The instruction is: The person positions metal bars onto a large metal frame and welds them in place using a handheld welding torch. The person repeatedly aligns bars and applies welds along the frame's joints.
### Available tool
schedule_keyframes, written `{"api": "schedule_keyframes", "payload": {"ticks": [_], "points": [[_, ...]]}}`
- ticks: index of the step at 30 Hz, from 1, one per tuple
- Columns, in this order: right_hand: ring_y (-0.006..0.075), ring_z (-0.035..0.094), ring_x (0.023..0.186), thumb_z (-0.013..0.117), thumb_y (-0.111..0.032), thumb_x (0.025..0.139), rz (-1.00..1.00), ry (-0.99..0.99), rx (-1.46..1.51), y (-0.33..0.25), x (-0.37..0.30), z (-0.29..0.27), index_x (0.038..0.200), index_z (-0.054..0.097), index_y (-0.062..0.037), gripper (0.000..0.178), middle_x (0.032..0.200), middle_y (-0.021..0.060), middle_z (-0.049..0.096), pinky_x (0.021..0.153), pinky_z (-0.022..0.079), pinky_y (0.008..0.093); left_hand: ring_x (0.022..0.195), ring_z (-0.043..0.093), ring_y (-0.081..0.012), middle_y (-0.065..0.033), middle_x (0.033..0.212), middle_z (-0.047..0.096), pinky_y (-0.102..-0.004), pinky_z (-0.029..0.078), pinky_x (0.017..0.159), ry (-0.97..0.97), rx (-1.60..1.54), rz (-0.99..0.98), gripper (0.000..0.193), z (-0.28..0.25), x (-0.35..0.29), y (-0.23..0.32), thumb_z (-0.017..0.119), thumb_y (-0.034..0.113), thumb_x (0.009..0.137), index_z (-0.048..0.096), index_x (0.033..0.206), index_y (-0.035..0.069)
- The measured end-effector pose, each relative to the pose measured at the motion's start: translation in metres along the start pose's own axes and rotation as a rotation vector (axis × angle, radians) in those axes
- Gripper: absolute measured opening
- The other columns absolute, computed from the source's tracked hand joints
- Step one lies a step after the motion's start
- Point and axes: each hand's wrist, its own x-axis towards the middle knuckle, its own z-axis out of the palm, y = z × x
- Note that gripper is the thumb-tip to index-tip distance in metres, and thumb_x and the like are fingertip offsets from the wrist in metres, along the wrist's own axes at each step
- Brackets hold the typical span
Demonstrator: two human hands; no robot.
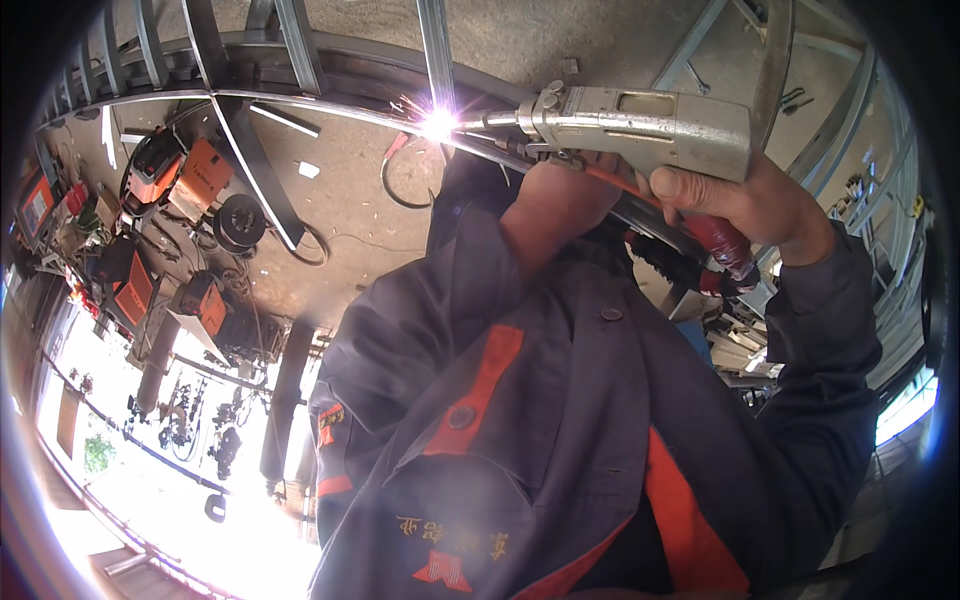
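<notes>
At the meeting of steel bar (436,50) and curved rail (370,85), welding seems underway: right hand (745,205) grips silver torch (650,125); left hand (572,192) beneath, grip unclear. Next likely needs steady nozzle (490,119).

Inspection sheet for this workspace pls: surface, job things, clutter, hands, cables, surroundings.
Surface: grey-brown floor, small bits scattered.
Job things: silver-grey welding gun, bright glare with sparks at its tip, against metal frame.
Clutter: black reel, pale scrap at left.
Hands: right hand grips the gun toward its rear; left hand under its front, grip unclear.
Cables: curved dark cable below the glare, ends unclear.
Surroundings: orange-and-black machines at left; washed-out brightness lower left.
</notes>
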Motion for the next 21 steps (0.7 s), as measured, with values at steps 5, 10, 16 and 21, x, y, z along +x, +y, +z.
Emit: {"api": "schedule_keyframes", "payload": {"ticks": [5,10,16,21], "points": [[0.0148,0.065,0.083,0.073,-0.039,0.098,-0.002,0.0,0.019,0.003,-0.001,0.0,0.134,0.063,-0.0027,0.053,0.11,0.0074,0.072,0.072,0.055,0.0303,0.099,0.07,-0.0317,-0.0101,0.107,0.073,-0.044,0.054,0.086,0.028,-0.081,-0.038,0.023,-0.003,0.001,0.001,0.063,0.016,0.091,0.072,0.111,0.01],[0.014,0.065,0.08,0.073,-0.039,0.098,0.028,0.017,0.034,0.008,-0.003,0.0,0.136,0.062,-0.0032,0.053,0.108,0.0074,0.071,0.071,0.055,0.0296,0.099,0.07,-0.0326,-0.0108,0.106,0.073,-0.0442,0.054,0.085,0.035,-0.079,-0.056,0.022,-0.003,0.003,0.002,0.061,0.017,0.093,0.072,0.111,0.011],[0.0138,0.065,0.079,0.073,-0.039,0.097,0.018,0.017,0.038,0.013,-0.006,-0.001,0.136,0.062,-0.0034,0.054,0.106,0.0067,0.071,0.071,0.055,0.0297,0.102,0.069,-0.0308,-0.0089,0.11,0.072,-0.0437,0.054,0.085,0.076,-0.072,-0.056,0.024,0.0,0.001,0.003,0.061,0.02,0.095,0.07,0.115,0.011],[0.0143,0.065,0.081,0.074,-0.039,0.097,0.005,0.02,0.032,0.016,-0.008,-0.001,0.135,0.062,-0.0028,0.054,0.106,0.0072,0.07,0.071,0.055,0.03,0.101,0.069,-0.0296,-0.0082,0.109,0.071,-0.043,0.055,0.083,0.065,-0.036,-0.051,0.023,-0.003,0.002,0.002,0.063,0.02,0.094,0.07,0.115,0.012]]}}
